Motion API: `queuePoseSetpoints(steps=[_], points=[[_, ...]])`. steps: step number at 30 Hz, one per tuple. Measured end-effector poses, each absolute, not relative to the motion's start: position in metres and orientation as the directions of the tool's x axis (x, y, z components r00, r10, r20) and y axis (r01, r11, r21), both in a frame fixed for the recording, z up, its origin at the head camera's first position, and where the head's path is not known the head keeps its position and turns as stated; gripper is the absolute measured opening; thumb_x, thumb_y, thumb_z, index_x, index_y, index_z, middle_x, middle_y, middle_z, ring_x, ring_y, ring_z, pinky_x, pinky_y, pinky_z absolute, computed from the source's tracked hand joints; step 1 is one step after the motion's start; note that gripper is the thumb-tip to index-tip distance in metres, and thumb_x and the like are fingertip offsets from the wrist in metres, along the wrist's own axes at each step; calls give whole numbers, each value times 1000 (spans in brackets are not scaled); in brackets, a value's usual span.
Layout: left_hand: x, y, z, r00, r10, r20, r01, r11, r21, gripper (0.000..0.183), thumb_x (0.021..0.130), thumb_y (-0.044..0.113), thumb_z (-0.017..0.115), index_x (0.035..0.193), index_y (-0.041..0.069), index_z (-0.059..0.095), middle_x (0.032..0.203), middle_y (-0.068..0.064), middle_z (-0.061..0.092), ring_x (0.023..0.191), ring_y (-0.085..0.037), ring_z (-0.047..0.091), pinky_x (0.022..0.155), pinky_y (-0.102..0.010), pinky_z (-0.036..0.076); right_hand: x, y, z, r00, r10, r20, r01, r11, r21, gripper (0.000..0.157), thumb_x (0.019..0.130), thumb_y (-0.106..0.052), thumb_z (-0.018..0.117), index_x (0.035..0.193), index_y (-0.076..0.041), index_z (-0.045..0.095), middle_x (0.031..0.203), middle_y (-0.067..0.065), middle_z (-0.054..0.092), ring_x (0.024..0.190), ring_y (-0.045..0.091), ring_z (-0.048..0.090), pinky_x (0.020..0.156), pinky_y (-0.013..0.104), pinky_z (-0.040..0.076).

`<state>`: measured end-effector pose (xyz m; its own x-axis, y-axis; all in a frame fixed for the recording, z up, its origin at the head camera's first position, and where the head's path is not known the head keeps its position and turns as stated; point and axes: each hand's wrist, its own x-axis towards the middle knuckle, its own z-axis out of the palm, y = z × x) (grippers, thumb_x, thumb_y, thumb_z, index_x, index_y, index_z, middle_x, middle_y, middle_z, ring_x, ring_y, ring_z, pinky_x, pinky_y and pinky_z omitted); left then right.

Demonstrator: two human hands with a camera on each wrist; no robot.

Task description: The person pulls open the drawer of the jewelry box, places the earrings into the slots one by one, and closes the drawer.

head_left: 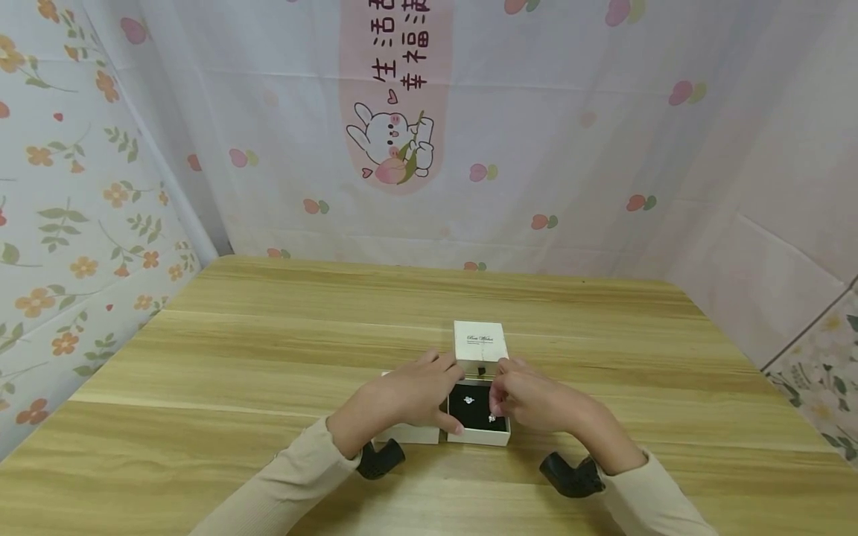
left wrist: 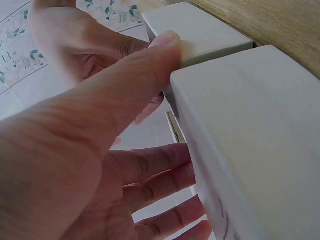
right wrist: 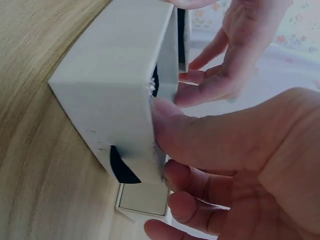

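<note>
A white jewellery box tray [head_left: 477, 436] lined with black foam [head_left: 474, 421] lies in front of me. One sparkling piece of jewellery [head_left: 468, 400] sits at the foam's left. A second sparkling piece [head_left: 492, 418] is at the right, and my right hand [head_left: 536, 398] pinches it with thumb [right wrist: 175, 127] down at the tray's rim. My left hand [head_left: 415, 391] spans the tray's left side, its thumb [left wrist: 162, 52] pressing on the front corner and its other fingers [left wrist: 162, 192] outstretched toward the far end. A second white box [head_left: 409, 434] lies partly hidden beneath that hand.
Behind the tray stands a white lettered box [head_left: 480, 342] with a small black tab [head_left: 481, 370]. A black ribbon tab [right wrist: 122, 167] hangs on the tray's side wall. The wooden table [head_left: 268, 320] meets a printed curtain [head_left: 563, 171] at the back.
</note>
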<state>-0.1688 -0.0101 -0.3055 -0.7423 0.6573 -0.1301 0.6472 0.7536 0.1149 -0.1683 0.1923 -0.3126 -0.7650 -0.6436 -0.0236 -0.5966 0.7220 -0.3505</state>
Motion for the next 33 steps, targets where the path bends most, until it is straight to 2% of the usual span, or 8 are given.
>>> queuePoseSetpoints(steps=[11, 25, 33], points=[[-168, -11, -306, -742, 657, -130, 649, 754, 106, 67, 78, 50, 68, 129, 10, 48, 125, -2, 48, 109, -17, 43, 94, -29, 42, -166, 190, -316, -784, -620, 28, -605, 753, -258, 17, 86, -11, 62, 71, -17, 58, 77, -6, 43, 76, 12, 35, 69, 27, 30], [-169, -11, -306, -740, 661, -120, 655, 750, 96, 67, 77, 50, 69, 128, 10, 49, 123, -1, 48, 106, -16, 43, 92, -28, 43, -163, 186, -318, -803, -593, 55, -595, 792, -136, 18, 90, -13, 59, 72, -10, 55, 76, -3, 44, 73, 14, 36, 65, 27, 31], [-169, -11, -306, -745, 656, -120, 648, 755, 101, 66, 77, 50, 69, 127, 10, 50, 123, -1, 48, 107, -16, 43, 92, -28, 43, -161, 185, -317, -808, -588, 33, -586, 799, -131, 19, 90, -12, 59, 72, -10, 53, 76, -3, 43, 76, 15, 35, 66, 27, 29]])
